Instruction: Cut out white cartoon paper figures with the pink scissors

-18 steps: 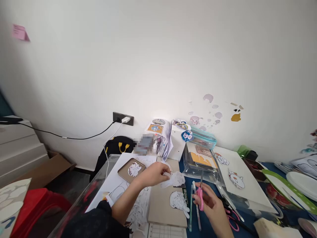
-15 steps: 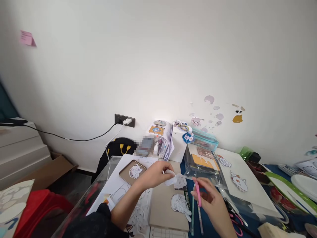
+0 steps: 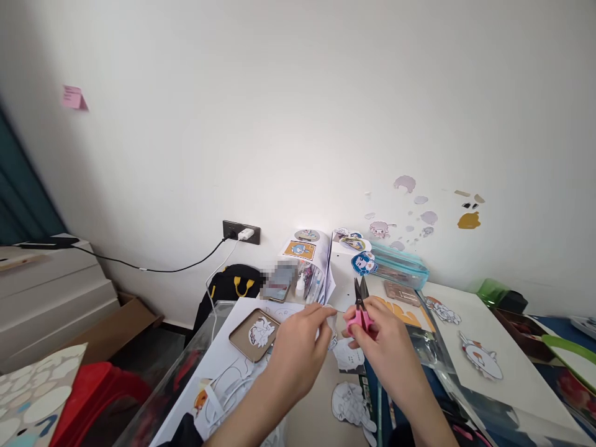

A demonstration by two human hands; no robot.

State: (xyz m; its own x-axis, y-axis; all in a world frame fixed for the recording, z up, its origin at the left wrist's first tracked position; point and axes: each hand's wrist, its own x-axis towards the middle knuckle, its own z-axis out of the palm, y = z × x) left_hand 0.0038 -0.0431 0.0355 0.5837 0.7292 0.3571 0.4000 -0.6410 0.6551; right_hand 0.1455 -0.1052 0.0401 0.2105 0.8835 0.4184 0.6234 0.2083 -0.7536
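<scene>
My right hand (image 3: 388,354) is closed around small pink scissors (image 3: 359,312), black blades pointing up. My left hand (image 3: 298,354) pinches a white paper cutout (image 3: 347,355) that hangs between the two hands, partly hidden by my fingers. Both hands are close together above a brown cardboard sheet (image 3: 316,416) on the table. Another white cutout figure (image 3: 350,405) lies on that sheet just below my hands.
A brown tray with a cutout (image 3: 255,334) sits left of my hands. Behind are a sticker-covered booklet (image 3: 305,257), a clear box (image 3: 395,264) and a white board with cutouts (image 3: 479,354). A red stool (image 3: 88,397) and a black bag (image 3: 230,285) stand beside the table.
My right hand rose from the table and swung the scissors upright, closing in on my left hand. The left hand lifted the cutout toward it. The view shifted left and slightly up.
</scene>
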